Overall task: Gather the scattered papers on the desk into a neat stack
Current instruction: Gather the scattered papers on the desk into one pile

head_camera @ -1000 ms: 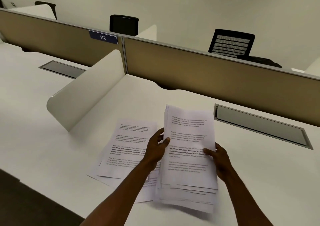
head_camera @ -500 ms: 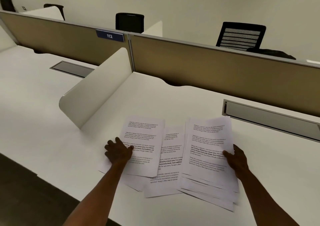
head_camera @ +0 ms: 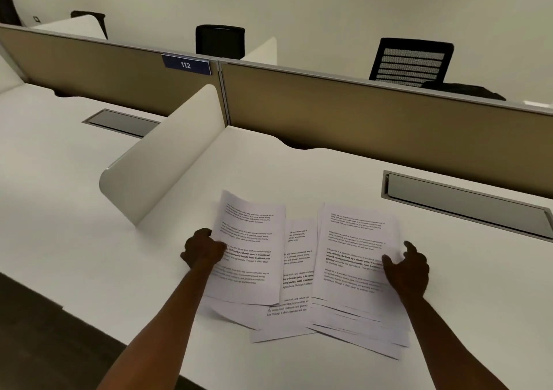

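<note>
Left hand: we see it curled on the left edge of the left batch of white printed sheets, thumb over the top page; that edge is lifted a bit off the white bench.
Right hand: fingers loosely bent, thumb resting on the right edge of the right pile of white printed sheets; we can't tell if it actually grips, prob. only touching.
Right pile: flat on bench, lower edges fanned out unevenly.
Middle: a single white printed page lies betw. the two groups, partly under both.
More pages: corners stick out below left batch, nr front edge of bench.
Bench fittings: white curved divider panel to the left of the papers; grey cable tray lid to the right, well apart.
Back: tan partition w/ blue "112" sign.
</note>
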The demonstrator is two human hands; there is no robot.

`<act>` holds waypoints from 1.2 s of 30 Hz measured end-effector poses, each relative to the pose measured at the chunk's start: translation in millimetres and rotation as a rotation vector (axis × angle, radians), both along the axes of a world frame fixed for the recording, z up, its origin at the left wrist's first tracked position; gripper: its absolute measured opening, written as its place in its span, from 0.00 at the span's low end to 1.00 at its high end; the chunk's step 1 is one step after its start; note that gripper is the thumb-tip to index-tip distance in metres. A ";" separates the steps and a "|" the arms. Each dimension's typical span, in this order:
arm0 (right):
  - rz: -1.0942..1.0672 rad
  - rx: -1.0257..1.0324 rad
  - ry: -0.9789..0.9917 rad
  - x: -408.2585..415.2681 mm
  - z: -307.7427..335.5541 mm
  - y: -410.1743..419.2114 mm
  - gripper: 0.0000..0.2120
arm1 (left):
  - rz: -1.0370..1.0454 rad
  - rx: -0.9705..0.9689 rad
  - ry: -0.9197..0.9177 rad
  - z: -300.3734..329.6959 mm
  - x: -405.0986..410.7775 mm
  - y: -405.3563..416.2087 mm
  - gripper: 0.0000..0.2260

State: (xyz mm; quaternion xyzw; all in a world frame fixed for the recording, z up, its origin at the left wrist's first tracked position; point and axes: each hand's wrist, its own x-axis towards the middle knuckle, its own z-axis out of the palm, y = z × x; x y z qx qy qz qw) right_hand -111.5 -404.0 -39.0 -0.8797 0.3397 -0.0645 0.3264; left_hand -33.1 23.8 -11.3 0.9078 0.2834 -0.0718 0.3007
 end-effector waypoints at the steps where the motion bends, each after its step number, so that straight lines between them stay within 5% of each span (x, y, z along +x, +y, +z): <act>1: -0.013 -0.042 -0.022 -0.9 2.6 1.3 0.34 | -0.011 -0.052 -0.073 8.2 0.4 -3.4 0.24; 5: 0.053 -0.078 -0.195 -5.8 13.7 24.1 0.29 | -0.189 -0.065 -0.315 43.3 -5.4 -25.8 0.15; 8: 0.163 0.174 -0.311 -9.4 22.5 53.0 0.24 | -0.327 -0.091 -0.417 72.9 -14.6 -49.9 0.15; 12: 0.290 0.449 -0.213 -7.8 33.9 82.2 0.24 | -0.438 -0.314 -0.556 111.9 -28.8 -81.9 0.10; 16: 0.279 0.908 -0.218 1.5 46.5 84.5 0.33 | -0.418 -0.748 -0.450 131.9 -37.2 -114.8 0.11; 19: 0.305 1.091 -0.308 5.7 50.8 74.3 0.27 | -0.321 -0.906 -0.355 124.9 -38.7 -128.5 0.15; 27: 0.033 0.793 -0.449 -11.3 52.7 13.2 0.25 | -0.318 -0.979 -0.190 80.5 -38.9 -168.9 0.19; 30: 0.003 0.651 -0.396 -18.1 46.3 -7.1 0.25 | -0.347 -1.030 -0.084 58.8 -36.5 -185.6 0.17; 36: -0.019 0.277 -0.219 -29.6 37.9 -23.6 0.20 | -0.341 -0.821 -0.030 15.8 -31.2 -206.7 0.18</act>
